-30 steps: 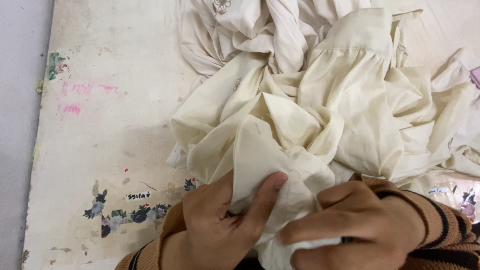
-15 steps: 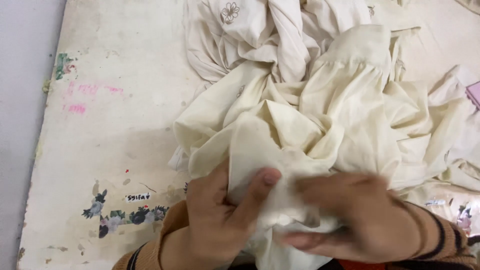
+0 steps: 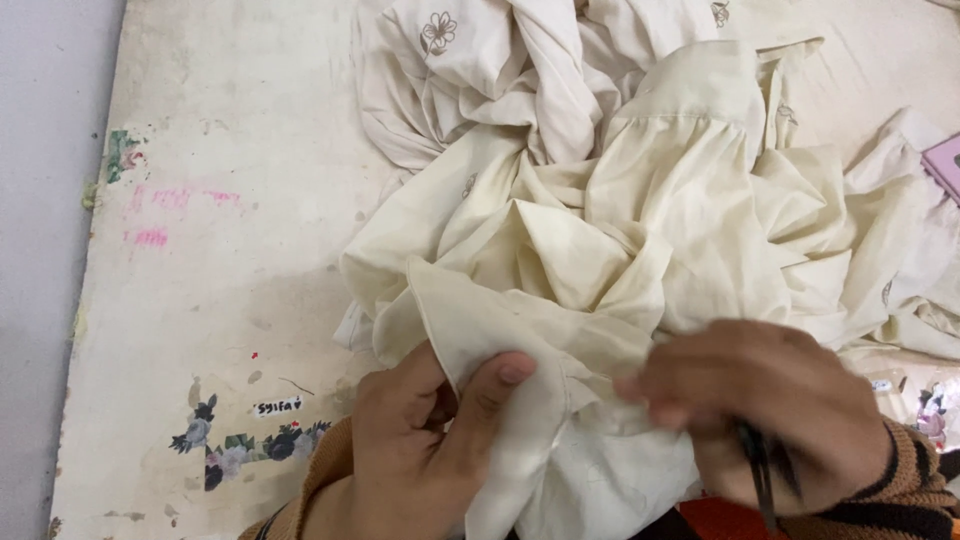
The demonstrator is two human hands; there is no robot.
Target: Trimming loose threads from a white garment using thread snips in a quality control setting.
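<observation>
Bunching at the near edge of the table (image 3: 200,300), the cream cloth (image 3: 640,250) is pinched by the left hand (image 3: 420,450) and gripped by the blurred right hand (image 3: 780,420), most of it heaped unsorted beyond, a pink object (image 3: 945,160) far right.

The left hand (image 3: 425,450) pinches a fold of the cream garment (image 3: 640,250) between thumb and fingers at the near edge of the heap; the right hand (image 3: 770,420), blurred, lies on the same cloth just beside it, with a thin dark tool (image 3: 762,480) showing between its fingers; the garment lies crumpled on a worn pale table (image 3: 220,250) marked with pink smudges and a flower sticker (image 3: 240,450); a pink object (image 3: 945,160) peeks in at the right edge
</observation>
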